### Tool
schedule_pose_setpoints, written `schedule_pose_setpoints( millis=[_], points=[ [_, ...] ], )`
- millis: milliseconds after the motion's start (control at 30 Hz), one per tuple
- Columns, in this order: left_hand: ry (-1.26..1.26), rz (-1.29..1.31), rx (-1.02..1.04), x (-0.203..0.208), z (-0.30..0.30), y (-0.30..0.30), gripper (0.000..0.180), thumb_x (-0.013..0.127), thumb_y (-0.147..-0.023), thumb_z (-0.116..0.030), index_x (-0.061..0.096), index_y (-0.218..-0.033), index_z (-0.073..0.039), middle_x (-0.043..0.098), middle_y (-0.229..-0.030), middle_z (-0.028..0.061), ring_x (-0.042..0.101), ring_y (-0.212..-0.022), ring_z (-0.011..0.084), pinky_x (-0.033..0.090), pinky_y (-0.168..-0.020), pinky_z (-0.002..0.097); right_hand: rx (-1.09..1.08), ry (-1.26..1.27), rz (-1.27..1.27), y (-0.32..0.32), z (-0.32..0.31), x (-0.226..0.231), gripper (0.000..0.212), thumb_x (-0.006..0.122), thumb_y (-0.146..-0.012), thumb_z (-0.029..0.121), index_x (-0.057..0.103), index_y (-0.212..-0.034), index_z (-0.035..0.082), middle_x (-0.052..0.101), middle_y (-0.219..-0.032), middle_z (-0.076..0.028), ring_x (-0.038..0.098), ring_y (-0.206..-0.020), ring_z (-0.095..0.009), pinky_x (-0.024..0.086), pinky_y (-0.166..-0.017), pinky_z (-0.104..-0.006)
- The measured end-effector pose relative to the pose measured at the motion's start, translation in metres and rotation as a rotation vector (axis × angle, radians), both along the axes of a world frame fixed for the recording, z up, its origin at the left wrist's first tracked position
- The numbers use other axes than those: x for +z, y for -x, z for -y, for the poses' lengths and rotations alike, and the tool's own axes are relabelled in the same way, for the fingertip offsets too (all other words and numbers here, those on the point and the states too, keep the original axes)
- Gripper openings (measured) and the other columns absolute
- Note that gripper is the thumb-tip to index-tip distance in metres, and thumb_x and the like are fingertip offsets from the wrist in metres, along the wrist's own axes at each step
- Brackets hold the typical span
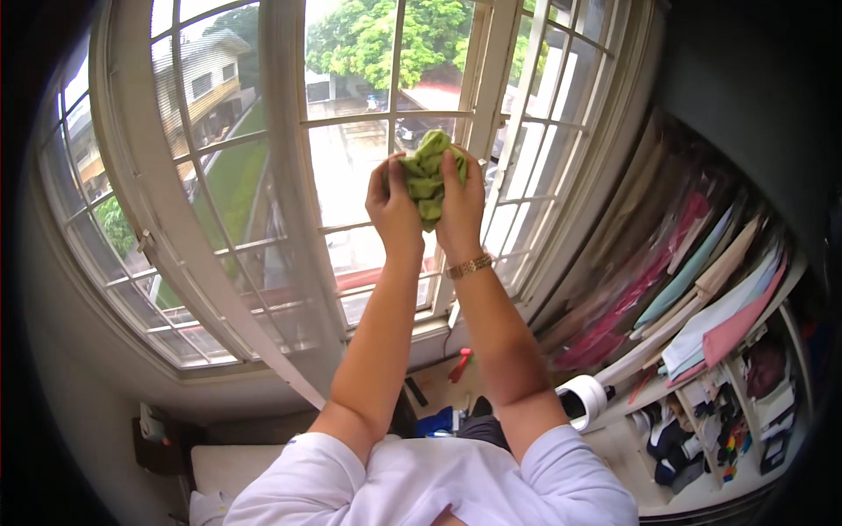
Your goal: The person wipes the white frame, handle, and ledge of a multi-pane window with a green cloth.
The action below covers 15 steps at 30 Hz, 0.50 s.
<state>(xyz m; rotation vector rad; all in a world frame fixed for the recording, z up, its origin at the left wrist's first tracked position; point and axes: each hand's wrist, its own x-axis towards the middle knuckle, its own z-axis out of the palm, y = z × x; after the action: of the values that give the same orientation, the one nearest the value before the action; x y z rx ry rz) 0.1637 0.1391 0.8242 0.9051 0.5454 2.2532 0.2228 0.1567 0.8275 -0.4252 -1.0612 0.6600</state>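
Observation:
A crumpled green cloth [428, 180] is bunched between my two hands, held up at arm's length in front of the window. My left hand [392, 195] grips its left side, the thumb pressed along the edge. My right hand [462, 197] closes on the right side with its thumb on the near face. A metal watch [468, 266] circles my right wrist. Behind the cloth stands the window [351, 168], with white frames and metal bars. Most of the fingers lie hidden behind the cloth.
A sheer curtain [294, 175] hangs left of my arms. At right, clothes [675, 280] hang above shelves [741, 394] of folded items. A white cylindrical object [589, 399] stands by my right elbow. Below lie a red object [460, 364] and a blue item [436, 422]. A pale bed-like surface [230, 469] is at lower left.

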Motion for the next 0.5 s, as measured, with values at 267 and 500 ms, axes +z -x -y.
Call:
schedule_pose_setpoints(
  millis=[267,500],
  points=[
    [0.059,-0.146,-0.24,-0.005,-0.051,-0.024,0.02,0.055,-0.09,-0.019,0.059,-0.098,-0.001,0.06,-0.085,0.0032,0.055,-0.073,0.0078,0.046,-0.064,0.0213,0.504,0.321,-0.189,-0.051,-0.043,-0.016,0.037,0.063,-0.084,0.019,0.044,-0.112,0.002,0.056,-0.099,-0.009,0.06,-0.083,-0.018,0.054,-0.068,-0.0307],
    [0.352,-0.415,-0.093,-0.058,-0.113,-0.02,0.03,0.053,-0.09,-0.023,0.054,-0.112,-0.003,0.058,-0.098,0.0072,0.05,-0.09,0.0129,0.039,-0.081,0.027,0.046,0.461,-0.31,-0.106,-0.078,-0.061,0.029,0.041,-0.081,-0.001,0.043,-0.109,0.005,0.053,-0.098,-0.013,0.058,-0.083,-0.021,0.052,-0.071,-0.0334]
  ],
)
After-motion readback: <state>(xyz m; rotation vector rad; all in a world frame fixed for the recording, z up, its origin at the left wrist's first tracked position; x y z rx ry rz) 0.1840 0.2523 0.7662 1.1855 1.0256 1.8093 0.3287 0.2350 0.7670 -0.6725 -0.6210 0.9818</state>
